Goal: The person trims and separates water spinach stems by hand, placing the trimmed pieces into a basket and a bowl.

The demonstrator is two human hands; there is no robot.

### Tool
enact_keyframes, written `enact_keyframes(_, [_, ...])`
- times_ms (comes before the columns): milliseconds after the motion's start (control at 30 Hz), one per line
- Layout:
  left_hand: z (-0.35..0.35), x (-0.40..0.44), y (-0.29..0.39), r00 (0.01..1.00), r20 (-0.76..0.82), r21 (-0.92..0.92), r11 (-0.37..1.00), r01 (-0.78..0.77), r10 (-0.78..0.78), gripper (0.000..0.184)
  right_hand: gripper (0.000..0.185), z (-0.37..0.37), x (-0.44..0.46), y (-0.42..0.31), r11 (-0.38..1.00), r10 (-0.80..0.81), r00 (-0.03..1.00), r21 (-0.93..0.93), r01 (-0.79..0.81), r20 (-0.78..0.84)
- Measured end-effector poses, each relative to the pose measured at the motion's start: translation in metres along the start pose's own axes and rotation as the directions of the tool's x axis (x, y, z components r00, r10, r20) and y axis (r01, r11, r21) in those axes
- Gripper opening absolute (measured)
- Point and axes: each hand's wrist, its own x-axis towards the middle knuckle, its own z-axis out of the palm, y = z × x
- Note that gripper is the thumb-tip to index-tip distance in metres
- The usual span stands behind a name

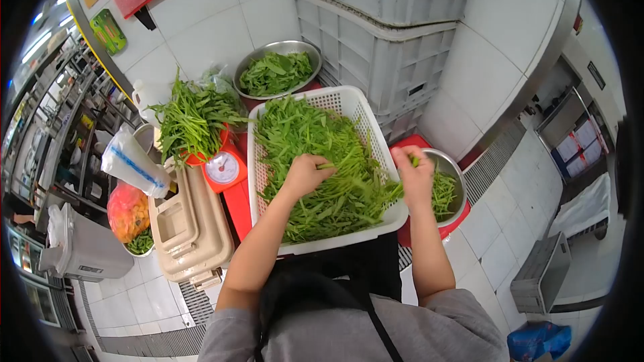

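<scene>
A white plastic basket [255, 181] in front of me is heaped with leafy green stems, which look like water spinach [315, 134]. Over the heap, my left hand [308, 175] is closed, pinching a green stem between thumb and fingers. My right hand [414, 173] is above the basket's right rim, closed, with a bit of green stem showing at its fingertips. Beside and partly behind that hand is a steel bowl [458, 173] holding short cut green stems [443, 194]. The right palm is hidden from view.
Behind the basket stands another steel bowl [316, 53] of leaves. To the left, a red scale [231, 184] bears a bunch of greens [194, 117], near a beige lidded container [208, 248] and a roll of plastic bags [137, 164]. Grey crates [376, 53] are stacked behind.
</scene>
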Motion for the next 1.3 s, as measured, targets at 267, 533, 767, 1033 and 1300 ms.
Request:
enact_keyframes(267, [-0.039,-0.027,0.041,0.978,-0.172,-0.267,0.949,-0.165,0.121,0.022,0.023,0.072,0.003,-0.019,1.0,-0.014,0.962,0.018,0.009,0.272])
enact_keyframes(533, [-0.061,-0.023,0.055,0.971,-0.193,-0.371,0.905,-0.208,0.145,0.021,0.022,0.078,0.003,-0.01,0.98,-0.087,0.845,-0.107,0.168,0.528])
enact_keyframes(767, [-0.054,-0.013,0.031,0.945,-0.255,-0.929,0.321,-0.182,-0.203,0.012,0.016,0.058,-0.002,-0.026,0.977,-0.175,0.976,0.149,0.154,0.134])
enact_keyframes(1033, [0.021,0.013,-0.026,1.0,0.03,0.042,0.999,0.006,-0.007,0.027,0.033,-0.008,0.03,-0.016,0.9,0.028,0.982,0.432,0.057,-0.189])
enact_keyframes(1300, [0.033,0.01,-0.036,0.984,0.179,0.506,0.858,-0.089,-0.004,0.032,0.028,-0.013,0.009,-0.008,0.963,0.131,0.989,0.226,-0.143,0.065])
